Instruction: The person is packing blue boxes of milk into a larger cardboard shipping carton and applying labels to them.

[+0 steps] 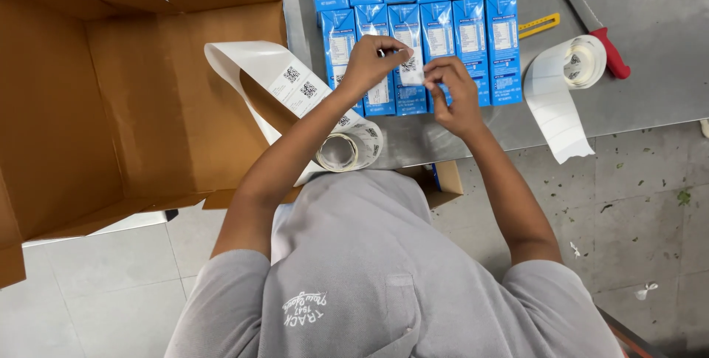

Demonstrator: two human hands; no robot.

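Observation:
My left hand point(369, 62) and my right hand point(452, 92) meet over a row of blue cartons point(421, 48) on a steel table point(650, 77). Together they pinch a small white sticker with a square code point(411, 68) against the front of one carton. A roll of such stickers point(347, 147) lies under my left forearm near the table's edge. Its strip of backing paper point(258, 62) curls up to the left.
A big open cardboard box point(118, 107) fills the left side. A second label roll point(580, 62) with a trailing strip lies at the right, next to a red-handled tool point(609, 55) and a yellow cutter point(539, 25). Paper scraps litter the tiled floor point(650, 217).

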